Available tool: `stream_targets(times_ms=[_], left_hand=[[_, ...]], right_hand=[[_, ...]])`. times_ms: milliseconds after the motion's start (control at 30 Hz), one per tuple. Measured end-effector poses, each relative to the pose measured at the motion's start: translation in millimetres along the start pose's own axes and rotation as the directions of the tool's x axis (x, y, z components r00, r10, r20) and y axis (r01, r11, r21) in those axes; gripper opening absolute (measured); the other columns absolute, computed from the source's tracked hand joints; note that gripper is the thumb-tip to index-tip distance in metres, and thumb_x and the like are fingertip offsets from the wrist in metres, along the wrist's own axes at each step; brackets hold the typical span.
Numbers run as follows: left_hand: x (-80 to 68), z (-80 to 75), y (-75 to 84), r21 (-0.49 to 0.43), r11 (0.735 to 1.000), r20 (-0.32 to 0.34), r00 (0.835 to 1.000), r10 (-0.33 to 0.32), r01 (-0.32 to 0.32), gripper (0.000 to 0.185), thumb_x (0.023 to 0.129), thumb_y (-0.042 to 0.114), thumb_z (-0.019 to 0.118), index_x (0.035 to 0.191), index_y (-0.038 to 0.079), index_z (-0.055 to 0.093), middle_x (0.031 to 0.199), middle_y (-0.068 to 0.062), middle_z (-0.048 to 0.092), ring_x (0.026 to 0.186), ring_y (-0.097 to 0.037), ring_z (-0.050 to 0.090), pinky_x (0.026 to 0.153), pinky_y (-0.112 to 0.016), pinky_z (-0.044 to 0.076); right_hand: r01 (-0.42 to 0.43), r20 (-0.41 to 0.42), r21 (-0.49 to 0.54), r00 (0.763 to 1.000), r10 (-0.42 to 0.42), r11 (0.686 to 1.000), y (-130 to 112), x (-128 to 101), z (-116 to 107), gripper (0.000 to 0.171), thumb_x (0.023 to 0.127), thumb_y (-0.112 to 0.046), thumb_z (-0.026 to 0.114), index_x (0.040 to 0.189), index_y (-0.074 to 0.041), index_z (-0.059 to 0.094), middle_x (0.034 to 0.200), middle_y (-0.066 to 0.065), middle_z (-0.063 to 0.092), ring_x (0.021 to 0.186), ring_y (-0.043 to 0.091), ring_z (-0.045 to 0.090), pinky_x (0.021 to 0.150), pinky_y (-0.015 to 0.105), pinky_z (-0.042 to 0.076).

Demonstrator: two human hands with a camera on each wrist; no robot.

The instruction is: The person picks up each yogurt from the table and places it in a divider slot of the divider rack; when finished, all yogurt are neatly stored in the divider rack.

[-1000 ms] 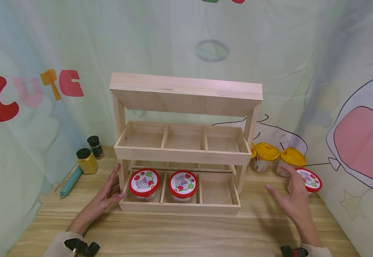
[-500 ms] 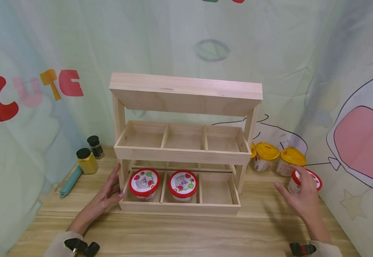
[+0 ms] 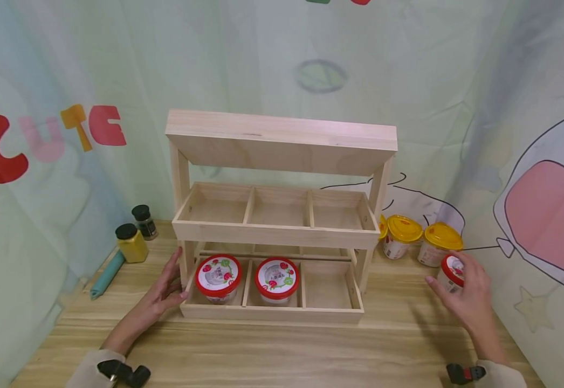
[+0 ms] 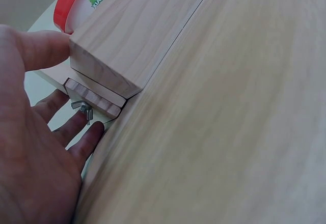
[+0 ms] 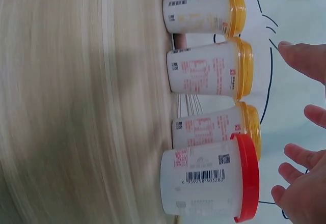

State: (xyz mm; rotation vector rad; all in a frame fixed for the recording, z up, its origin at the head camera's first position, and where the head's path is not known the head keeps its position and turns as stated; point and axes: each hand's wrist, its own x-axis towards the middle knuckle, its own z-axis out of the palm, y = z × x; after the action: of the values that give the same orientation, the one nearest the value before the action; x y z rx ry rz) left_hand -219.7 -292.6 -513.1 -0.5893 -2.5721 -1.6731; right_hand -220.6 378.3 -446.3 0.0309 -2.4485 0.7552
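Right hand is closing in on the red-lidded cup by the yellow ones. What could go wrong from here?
1. The white red-lidded cup stands close against the yellow-lidded cups; the open right hand could knock one over while closing.
2. The curtain wall hangs just beyond, so fingers may snag it.
3. Only the bottom-right compartment of the wooden rack is free down there; the cup might clip the middle tier. The left hand touching the frame should help.
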Motion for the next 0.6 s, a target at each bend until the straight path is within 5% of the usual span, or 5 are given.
stream_targets(times_ms=[600], left_hand=[[-1.0, 0.7, 1.9, 0.008, 1.0, -0.007, 1.0, -0.006, 0.006, 0.105, 0.102, 0.012, 0.065, 0.173, 0.033, -0.009, 0.171, -0.041, 0.016, 0.146, -0.073, 0.034, 0.099, -0.01, 0.042]], right_hand=[[-0.021, -0.004, -0.067, 1.0, 0.02, 0.998, 37.0, 6.6, -1.4, 0.081, 0.082, -0.019, 0.084, 0.15, 0.003, 0.046, 0.151, 0.039, 0.044, 0.133, 0.058, 0.037, 0.109, 0.077, 0.027]])
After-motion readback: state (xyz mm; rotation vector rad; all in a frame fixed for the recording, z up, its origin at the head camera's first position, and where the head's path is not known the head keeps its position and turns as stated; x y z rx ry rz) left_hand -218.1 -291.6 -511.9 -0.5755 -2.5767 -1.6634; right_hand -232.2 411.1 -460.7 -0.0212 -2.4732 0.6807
